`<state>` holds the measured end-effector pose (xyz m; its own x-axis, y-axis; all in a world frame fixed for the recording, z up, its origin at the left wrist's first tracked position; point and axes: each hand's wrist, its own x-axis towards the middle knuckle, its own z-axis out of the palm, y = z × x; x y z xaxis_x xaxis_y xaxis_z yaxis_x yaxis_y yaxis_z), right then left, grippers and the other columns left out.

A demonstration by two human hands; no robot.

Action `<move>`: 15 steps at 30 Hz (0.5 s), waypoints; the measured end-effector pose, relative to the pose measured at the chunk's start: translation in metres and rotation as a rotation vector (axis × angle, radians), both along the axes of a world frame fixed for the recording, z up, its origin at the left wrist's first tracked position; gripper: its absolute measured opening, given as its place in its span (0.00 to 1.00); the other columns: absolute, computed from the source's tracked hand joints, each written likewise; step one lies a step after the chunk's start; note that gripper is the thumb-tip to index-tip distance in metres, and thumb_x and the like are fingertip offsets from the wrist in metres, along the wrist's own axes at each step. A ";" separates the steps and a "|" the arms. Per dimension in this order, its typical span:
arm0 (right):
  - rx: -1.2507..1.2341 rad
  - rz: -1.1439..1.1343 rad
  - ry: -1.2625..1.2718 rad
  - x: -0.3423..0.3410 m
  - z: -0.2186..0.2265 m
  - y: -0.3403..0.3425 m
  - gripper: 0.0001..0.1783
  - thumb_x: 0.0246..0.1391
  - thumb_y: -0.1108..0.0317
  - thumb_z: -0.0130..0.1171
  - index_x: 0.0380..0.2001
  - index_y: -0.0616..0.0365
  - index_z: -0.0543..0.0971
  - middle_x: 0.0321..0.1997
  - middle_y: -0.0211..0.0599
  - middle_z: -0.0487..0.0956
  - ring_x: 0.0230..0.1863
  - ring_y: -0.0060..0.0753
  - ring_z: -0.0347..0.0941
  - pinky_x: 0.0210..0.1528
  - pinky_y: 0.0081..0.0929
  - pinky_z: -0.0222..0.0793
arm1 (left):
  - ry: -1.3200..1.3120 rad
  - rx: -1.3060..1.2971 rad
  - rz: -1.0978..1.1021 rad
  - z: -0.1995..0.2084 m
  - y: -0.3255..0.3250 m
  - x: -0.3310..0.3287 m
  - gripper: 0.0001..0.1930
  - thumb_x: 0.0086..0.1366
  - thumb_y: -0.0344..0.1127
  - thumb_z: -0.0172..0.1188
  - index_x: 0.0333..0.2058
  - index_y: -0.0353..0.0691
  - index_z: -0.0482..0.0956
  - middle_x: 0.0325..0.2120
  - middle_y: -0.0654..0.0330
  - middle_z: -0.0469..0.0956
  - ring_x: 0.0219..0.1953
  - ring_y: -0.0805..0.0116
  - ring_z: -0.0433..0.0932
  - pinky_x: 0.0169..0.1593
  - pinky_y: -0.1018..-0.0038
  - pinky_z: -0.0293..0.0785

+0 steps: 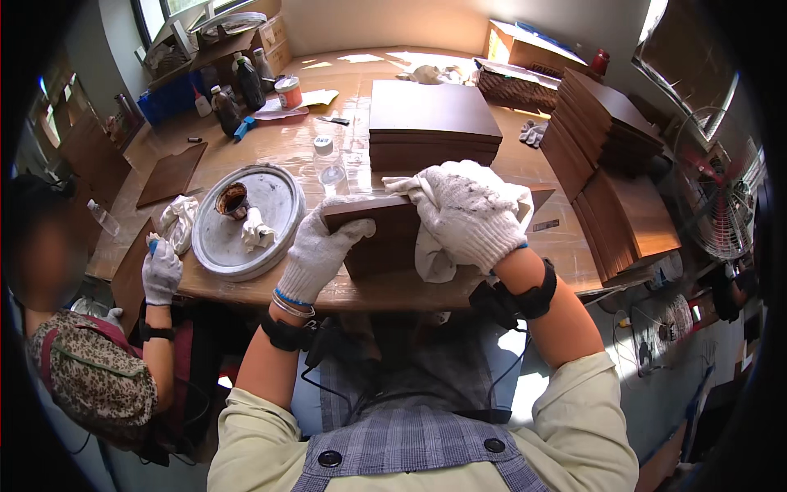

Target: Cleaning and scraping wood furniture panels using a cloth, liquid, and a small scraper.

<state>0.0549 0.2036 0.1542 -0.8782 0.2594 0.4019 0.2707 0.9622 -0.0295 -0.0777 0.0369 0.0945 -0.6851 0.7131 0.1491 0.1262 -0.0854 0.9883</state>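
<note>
A dark brown wooden board is tilted up at the near edge of the table. My left hand, in a white knitted glove, grips its left end with the thumb across the near face. My right hand, gloved in the same way, is closed around a white cloth at the board's right end. Part of the cloth lies over the top edge; the right fingertips are hidden. Just beyond the board stands a stack of flat brown boards. A clear plastic bottle is upright beyond my left hand.
Left of me, a round grey lid carries a stained cup and a crumpled rag. A co-worker's gloved hand is near it. Tall board stacks line the right side, by a fan. Dark bottles stand far left.
</note>
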 end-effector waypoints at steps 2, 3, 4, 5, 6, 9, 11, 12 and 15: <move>-0.272 0.109 0.073 -0.011 0.003 -0.002 0.20 0.59 0.51 0.49 0.30 0.56 0.80 0.32 0.48 0.80 0.37 0.53 0.76 0.43 0.46 0.71 | 0.000 -0.053 -0.052 -0.002 -0.001 -0.002 0.12 0.61 0.25 0.64 0.44 0.34 0.78 0.34 0.60 0.82 0.37 0.76 0.79 0.41 0.78 0.77; -0.299 0.121 0.001 -0.017 0.008 -0.006 0.19 0.59 0.51 0.49 0.31 0.55 0.80 0.32 0.47 0.79 0.38 0.52 0.75 0.43 0.45 0.70 | 0.019 0.017 -0.130 -0.014 -0.002 -0.009 0.17 0.60 0.26 0.65 0.48 0.34 0.76 0.38 0.60 0.82 0.40 0.75 0.78 0.44 0.76 0.76; -0.325 0.132 -0.071 -0.024 0.014 -0.013 0.18 0.58 0.52 0.50 0.32 0.53 0.81 0.32 0.46 0.79 0.38 0.52 0.75 0.43 0.45 0.70 | 0.028 0.015 -0.126 -0.018 -0.003 -0.013 0.17 0.60 0.26 0.65 0.48 0.34 0.76 0.38 0.60 0.82 0.40 0.75 0.78 0.44 0.76 0.76; -0.109 0.078 -0.126 -0.030 0.023 -0.034 0.20 0.58 0.50 0.50 0.32 0.55 0.81 0.33 0.47 0.80 0.39 0.49 0.76 0.42 0.43 0.71 | 0.068 -0.046 -0.111 -0.017 -0.006 -0.016 0.18 0.60 0.27 0.65 0.50 0.34 0.75 0.41 0.58 0.81 0.44 0.72 0.78 0.48 0.74 0.75; -0.029 0.082 -0.085 -0.032 0.027 -0.052 0.21 0.56 0.49 0.52 0.31 0.57 0.81 0.33 0.47 0.81 0.39 0.47 0.77 0.42 0.41 0.71 | 0.108 -0.098 -0.123 -0.019 -0.002 -0.017 0.20 0.60 0.28 0.64 0.51 0.34 0.74 0.44 0.56 0.80 0.47 0.69 0.78 0.51 0.71 0.75; -0.079 0.175 -0.066 -0.062 -0.006 -0.064 0.23 0.59 0.47 0.48 0.36 0.55 0.81 0.41 0.47 0.80 0.45 0.46 0.77 0.48 0.42 0.71 | 0.975 -0.002 0.097 -0.045 0.000 -0.033 0.18 0.64 0.29 0.58 0.53 0.34 0.73 0.51 0.51 0.76 0.57 0.56 0.73 0.57 0.66 0.70; -0.127 0.154 -0.039 -0.058 0.003 -0.060 0.22 0.57 0.48 0.50 0.35 0.56 0.81 0.39 0.47 0.80 0.43 0.47 0.77 0.46 0.42 0.72 | 0.860 -0.004 0.047 -0.052 -0.003 -0.040 0.18 0.64 0.28 0.58 0.53 0.34 0.73 0.50 0.52 0.77 0.54 0.58 0.74 0.56 0.67 0.71; -0.150 0.152 -0.020 -0.056 0.009 -0.057 0.21 0.57 0.49 0.51 0.35 0.56 0.81 0.38 0.47 0.81 0.43 0.48 0.77 0.46 0.42 0.73 | 0.808 -0.010 0.029 -0.052 -0.003 -0.044 0.18 0.64 0.28 0.58 0.53 0.34 0.73 0.49 0.53 0.77 0.53 0.59 0.75 0.55 0.68 0.71; -0.226 0.118 0.020 -0.042 0.016 -0.043 0.20 0.55 0.51 0.53 0.34 0.58 0.81 0.34 0.48 0.81 0.41 0.50 0.78 0.44 0.41 0.74 | 0.216 -0.157 0.024 -0.011 0.012 -0.013 0.17 0.64 0.27 0.59 0.51 0.33 0.74 0.43 0.57 0.80 0.44 0.69 0.78 0.48 0.73 0.75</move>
<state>0.0128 0.1611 0.1704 -0.8999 0.2411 0.3633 0.1543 0.9554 -0.2518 -0.0910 0.0485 0.0830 -0.6662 0.7231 0.1824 0.3357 0.0724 0.9392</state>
